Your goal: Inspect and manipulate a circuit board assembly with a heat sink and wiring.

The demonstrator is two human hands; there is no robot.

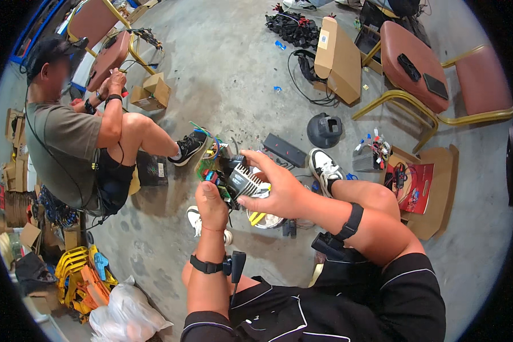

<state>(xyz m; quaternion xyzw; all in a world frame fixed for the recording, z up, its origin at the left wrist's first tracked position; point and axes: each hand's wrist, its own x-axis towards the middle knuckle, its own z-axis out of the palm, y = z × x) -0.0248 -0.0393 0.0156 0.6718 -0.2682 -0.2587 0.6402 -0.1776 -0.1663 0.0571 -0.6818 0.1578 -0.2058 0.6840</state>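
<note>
Between my hands, above the floor, is a circuit board (207,166) with coloured parts, loose wires and a finned metal heat sink (247,182). My left hand (212,206) grips the board's near edge, thumb upward. My right hand (275,185) curves round the heat sink from the right, thumb below and fingers above it. Behind and below them, partly hidden, lies a round container with a yellow-handled tool (257,218). A long dark box-shaped part (285,149) lies on the floor just beyond my right hand.
At left a seated co-worker (68,131) handles something small. Around me are a black welding-mask-like shell (325,130), a clear bin of small parts (371,154), an open carton (439,194), brown chairs (410,62), a long cardboard box (341,60) and a white plastic bag (128,313).
</note>
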